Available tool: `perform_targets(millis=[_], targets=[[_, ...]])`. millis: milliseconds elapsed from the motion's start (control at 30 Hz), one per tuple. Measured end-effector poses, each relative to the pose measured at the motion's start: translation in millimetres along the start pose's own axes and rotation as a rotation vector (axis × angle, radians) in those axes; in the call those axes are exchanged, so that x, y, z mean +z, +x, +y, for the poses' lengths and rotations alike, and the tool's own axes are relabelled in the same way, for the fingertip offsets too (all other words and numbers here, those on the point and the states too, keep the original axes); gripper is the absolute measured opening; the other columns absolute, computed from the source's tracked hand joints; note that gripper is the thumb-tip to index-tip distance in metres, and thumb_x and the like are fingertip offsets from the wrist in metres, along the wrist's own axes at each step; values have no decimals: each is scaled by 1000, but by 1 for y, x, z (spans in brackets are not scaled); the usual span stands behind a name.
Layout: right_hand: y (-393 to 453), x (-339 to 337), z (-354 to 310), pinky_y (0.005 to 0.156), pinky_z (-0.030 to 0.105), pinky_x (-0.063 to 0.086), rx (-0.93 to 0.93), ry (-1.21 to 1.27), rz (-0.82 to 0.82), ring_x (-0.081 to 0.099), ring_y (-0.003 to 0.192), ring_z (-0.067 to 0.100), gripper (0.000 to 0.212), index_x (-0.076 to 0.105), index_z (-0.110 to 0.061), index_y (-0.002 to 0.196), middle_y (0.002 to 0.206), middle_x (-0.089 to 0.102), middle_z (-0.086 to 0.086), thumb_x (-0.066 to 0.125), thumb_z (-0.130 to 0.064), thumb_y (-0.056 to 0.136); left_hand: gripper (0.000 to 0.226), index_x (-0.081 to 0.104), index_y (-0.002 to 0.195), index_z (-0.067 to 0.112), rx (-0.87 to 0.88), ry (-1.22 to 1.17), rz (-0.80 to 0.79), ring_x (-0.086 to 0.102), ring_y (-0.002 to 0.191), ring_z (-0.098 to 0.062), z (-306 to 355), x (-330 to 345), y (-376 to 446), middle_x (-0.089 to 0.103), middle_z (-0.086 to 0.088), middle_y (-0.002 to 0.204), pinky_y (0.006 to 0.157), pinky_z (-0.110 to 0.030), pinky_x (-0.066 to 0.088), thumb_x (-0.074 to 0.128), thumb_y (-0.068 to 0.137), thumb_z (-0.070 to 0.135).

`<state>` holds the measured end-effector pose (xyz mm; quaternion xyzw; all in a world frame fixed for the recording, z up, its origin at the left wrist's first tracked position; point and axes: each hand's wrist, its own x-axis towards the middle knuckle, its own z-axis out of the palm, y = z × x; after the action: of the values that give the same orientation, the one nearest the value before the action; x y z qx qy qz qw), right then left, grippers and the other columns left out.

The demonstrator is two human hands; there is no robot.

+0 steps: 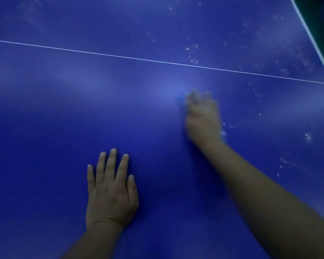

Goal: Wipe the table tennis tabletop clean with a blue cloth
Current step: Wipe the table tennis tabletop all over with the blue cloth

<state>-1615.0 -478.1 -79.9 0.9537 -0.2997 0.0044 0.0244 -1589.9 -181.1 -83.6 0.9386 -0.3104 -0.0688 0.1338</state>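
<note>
Left hand [110, 191] flat on blue bench [64, 118], fingers [111, 165] straight, spread. Right hand [202, 118] blurred, fingers curled over blue cloth [181, 99] peeking beside fingertips. White line [120, 56] beyond; no lettering readable.

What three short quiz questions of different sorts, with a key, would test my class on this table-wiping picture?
1. True or false: the left hand grips a paddle.
2. Where do most white specks lie on the tabletop: A left, B right?
3. Fill in: the thin white ____ crosses the table beyond both hands.

Key: 1 false, it lies flat with straight fingers. 2 B. 3 line. The right hand is blurred; a cloth edge barely shows.
</note>
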Motion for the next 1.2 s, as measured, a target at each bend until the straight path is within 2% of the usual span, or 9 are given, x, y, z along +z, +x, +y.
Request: perform_targets(millis=[100,200,267,433,633,767,1000,1100,1200], targets=[[-21,-7,125,107,58,33,421,-54,3,34,134,49,54,34,-7,151,157,32,18,39,-11,98,60,48,145,13,7,4,5,22,148,-31,1,1,2,36,-12,157,120,-54,8,30,94,39],[-29,-11,138,113,61,26,635,23,41,28,140,49,52,33,-1,150,158,31,19,39,-11,99,60,46,146,13,-4,17,-12,20,149,-31,1,0,2,34,-12,158,121,-53,5,29,94,39],[-24,-8,94,116,58,23,549,17,87,28,141,49,56,29,1,151,156,33,20,34,-7,96,60,45,147,13,-6,27,-25,19,149,-31,1,0,3,33,-11,158,121,-53,4,28,95,39],[-35,5,5,114,55,29,-210,-2,43,36,139,46,56,40,-5,149,153,43,13,41,-7,93,62,46,146,12,-12,12,-21,19,149,-32,2,0,3,34,-14,158,121,-56,6,28,94,40],[-21,-14,152,111,56,29,454,-106,-75,30,138,45,52,28,0,151,158,28,18,31,-11,101,60,48,144,11,0,21,3,22,148,-34,4,1,3,35,-14,157,121,-50,1,31,94,38],[-11,-8,71,115,54,21,292,1,1,25,143,47,56,29,-2,153,161,28,14,36,-7,98,59,50,143,12,8,37,7,24,147,-34,2,1,3,37,-14,156,120,-53,5,32,93,37],[38,-3,-148,122,48,11,-327,146,46,18,151,35,61,35,-16,153,161,30,0,37,-14,93,59,53,141,11,15,43,19,27,146,-34,2,1,5,40,-15,154,117,-60,16,35,91,35],[71,-3,-135,121,48,14,-335,101,-4,17,151,34,56,29,-19,155,163,26,-1,32,-17,99,59,52,142,12,7,43,15,26,147,-33,1,2,4,38,-13,155,118,-58,13,35,92,36],[97,3,-22,118,47,20,-8,10,30,24,147,39,56,26,-12,155,161,28,9,30,-15,100,58,51,143,13,11,39,1,25,147,-33,-1,2,3,38,-12,156,118,-56,11,33,93,37]])
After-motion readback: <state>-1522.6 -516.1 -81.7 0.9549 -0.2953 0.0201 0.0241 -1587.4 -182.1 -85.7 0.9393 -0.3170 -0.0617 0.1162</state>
